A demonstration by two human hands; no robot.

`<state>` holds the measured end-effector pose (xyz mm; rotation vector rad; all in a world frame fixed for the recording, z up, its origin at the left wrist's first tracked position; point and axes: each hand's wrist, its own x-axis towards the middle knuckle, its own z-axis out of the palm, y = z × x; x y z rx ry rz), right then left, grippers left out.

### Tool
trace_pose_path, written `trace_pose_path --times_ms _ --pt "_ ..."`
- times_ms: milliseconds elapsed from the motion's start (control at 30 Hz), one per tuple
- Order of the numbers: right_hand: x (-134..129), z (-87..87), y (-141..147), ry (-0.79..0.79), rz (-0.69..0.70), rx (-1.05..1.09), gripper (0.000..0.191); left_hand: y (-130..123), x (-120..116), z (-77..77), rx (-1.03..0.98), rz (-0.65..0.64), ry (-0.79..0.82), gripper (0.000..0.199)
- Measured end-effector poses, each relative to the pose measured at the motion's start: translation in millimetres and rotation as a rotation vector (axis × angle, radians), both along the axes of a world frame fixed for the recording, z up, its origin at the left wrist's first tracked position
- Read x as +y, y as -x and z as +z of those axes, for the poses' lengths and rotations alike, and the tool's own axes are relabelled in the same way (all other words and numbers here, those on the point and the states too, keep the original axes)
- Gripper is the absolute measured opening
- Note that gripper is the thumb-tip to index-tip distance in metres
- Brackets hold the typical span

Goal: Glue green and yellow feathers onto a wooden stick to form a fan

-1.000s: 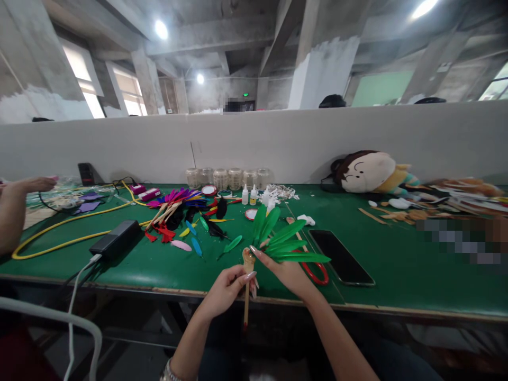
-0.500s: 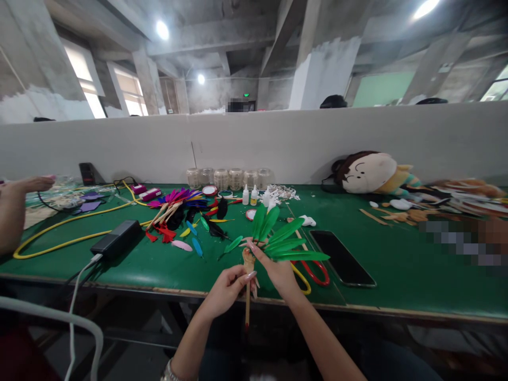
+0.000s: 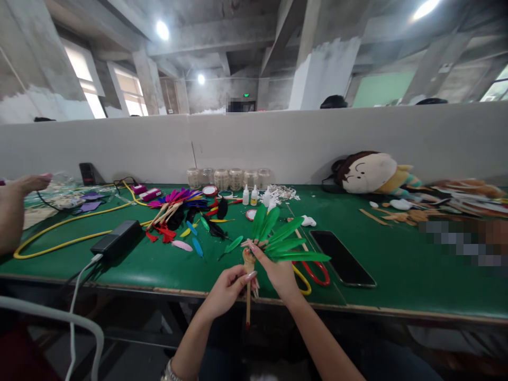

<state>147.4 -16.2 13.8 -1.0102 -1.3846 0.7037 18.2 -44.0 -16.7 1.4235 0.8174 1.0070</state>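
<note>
My left hand (image 3: 230, 288) is closed round a thin wooden stick (image 3: 248, 307) with a red lower end and a pale tan, carved-looking top (image 3: 248, 258). Green feathers (image 3: 283, 235) fan out above that top, up and to the right. My right hand (image 3: 278, 267) is closed at the base of the feathers, thumb and fingers pinching there; the exact contact is partly hidden by the fingers. Both hands are over the table's front edge. A loose green feather (image 3: 233, 244) lies just left of the fan, and blue feathers (image 3: 197, 246) lie further left.
Small glue bottles (image 3: 253, 196) and clear jars (image 3: 236, 180) stand behind. A phone (image 3: 343, 257) and red tubing (image 3: 317, 278) lie right. Feathered sticks (image 3: 170, 210), a black power adapter (image 3: 116, 236) and a yellow cable (image 3: 47, 258) lie left. At far left, another person's hand (image 3: 27, 184) shows.
My hands stay nearly in place, with only slight finger shifts. The stick's lower end has moved slightly. At far left, the other person's hand has shifted a little.
</note>
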Motion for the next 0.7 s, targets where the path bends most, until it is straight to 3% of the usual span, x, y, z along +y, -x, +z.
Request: trace_pose_path --times_ms 233,367,533,700 --pt "0.9 -2.2 -0.4 -0.003 0.019 -0.004 0.018 0.0 -0.7 2.0 -0.002 0.007 -0.002 0.035" --pt "0.9 -1.8 -1.3 0.042 0.131 0.044 0.024 -0.2 -0.1 1.2 -0.027 0.018 -0.007 0.034" --pt "4.5 -3.7 -2.5 0.213 0.287 0.078 0.031 -0.2 1.8 -3.2 -0.108 0.056 0.059 0.033" --pt "3.8 -2.4 -8.8 0.217 0.215 -0.074 0.038 2.1 3.4 -4.8 -0.171 0.075 0.08 0.031"
